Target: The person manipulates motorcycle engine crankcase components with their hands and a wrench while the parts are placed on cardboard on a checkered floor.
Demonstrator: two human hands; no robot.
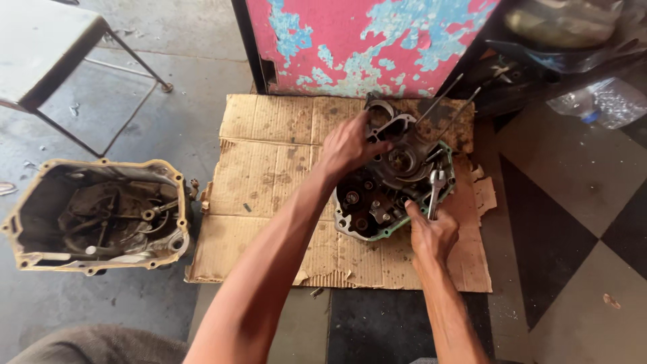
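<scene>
Both forearms reach forward from the bottom edge and meet over an engine case (377, 205) that lies open side up on a stained sheet of cardboard (269, 168). The left hand (347, 147) lies palm down on the case's upper left part, wrist bent, fingers curled over a grey metal part there and gripping it. The right hand (431, 232) sits at the case's lower right rim, fingers closed round the handle of a spanner (435, 192) that stands nearly upright, its head in among the gears.

The cardboard lies on a grey concrete floor (182, 114). Left of it, well apart, sits a second case half (98, 216) with a pale gasket rim. A metal stool (47, 47) stands at upper left. Behind the cardboard rises a pink panel (364, 40) with blue flaking patches. To the right the floor turns to dark and light tiles (573, 202)
</scene>
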